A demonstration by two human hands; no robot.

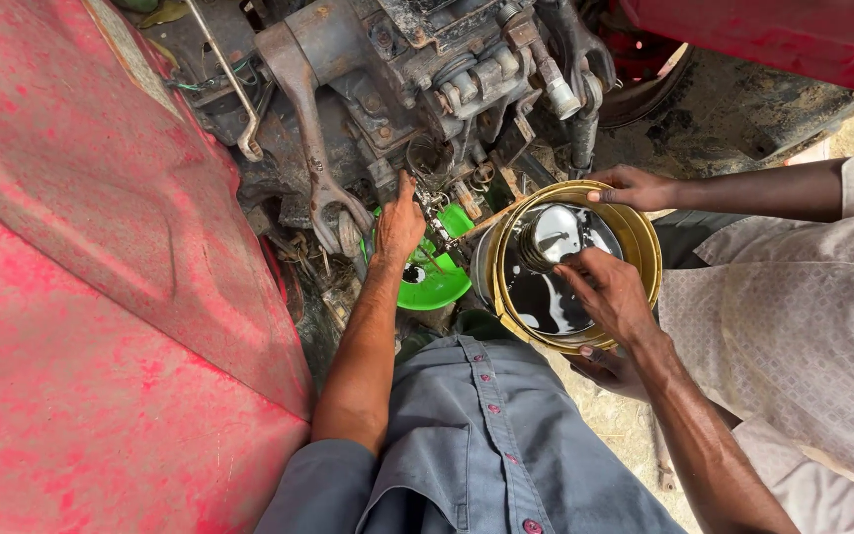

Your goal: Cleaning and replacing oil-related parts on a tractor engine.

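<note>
Left hand [399, 225]: raised to the underside of the greasy machine housing [417, 69], fingers extended and pressed against a small fitting just above the green funnel [437, 282]. Fingers are not clenched; whether the tips pinch anything cannot be told.
Right hand [613, 292]: reaches over the rim of the metal bucket [644, 242], fingers curled down into the dark oil [546, 302] toward a ribbed grey cylindrical part [544, 237]. A full grasp on the part cannot be confirmed; the fingertips lie at or just beside it.
Bucket position: just beside the funnel, on its right, below the housing, tilted slightly toward the camera. Judged reason: kept close under the work point, so the oily part stays over a container.
Other person's hand [635, 186]: rests on the far rim of the bucket, apparently steadying it. A second hand [605, 371] shows under the near side, apparently supporting the base.
Cylindrical part: sits in the oil near the bucket's far wall. Its long axis stands roughly upright, leaning a little, with the open end pointing up toward the camera.
Funnel: mouth faces up, directly beneath the fitting, placed as if to catch drips.
Surroundings: red body panel [81, 277] at left; sandy ground [615, 415] below.
</note>
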